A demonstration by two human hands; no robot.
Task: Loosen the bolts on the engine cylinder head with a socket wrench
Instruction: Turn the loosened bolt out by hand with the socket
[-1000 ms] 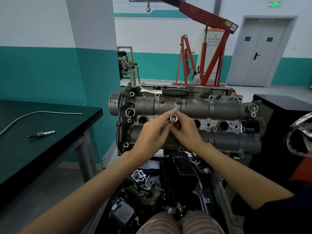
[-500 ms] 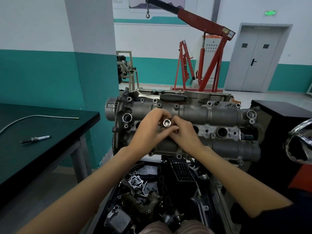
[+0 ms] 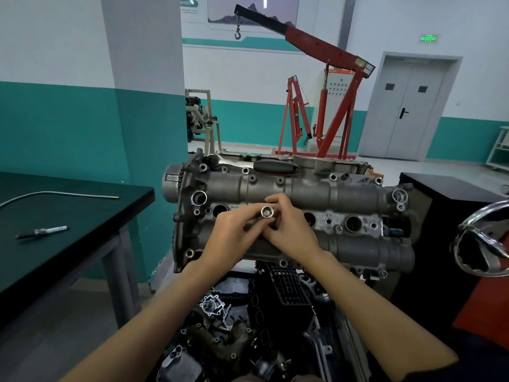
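The grey engine cylinder head [image 3: 344, 194] stands in front of me with several bolts and round holes across its face. A small silver socket [image 3: 267, 212] is pinched between the fingertips of my left hand [image 3: 234, 238] and my right hand [image 3: 289, 230], its open end toward me, over the middle of the head. A ratchet wrench [image 3: 256, 164] with a chrome shaft and black grip lies along the head's far top edge, untouched.
A dark green table [image 3: 68, 216] at the left carries a bent metal rod [image 3: 55, 193] and a spark plug [image 3: 44, 231]. Loose engine parts [image 3: 220, 326] lie below the head. A black cabinet [image 3: 454, 194] stands right, a red engine hoist [image 3: 330, 100] behind.
Both hands with the socket have sunk slightly lower over the head's face. The view has tilted down a little, bringing the ratchet wrench into sight on top.
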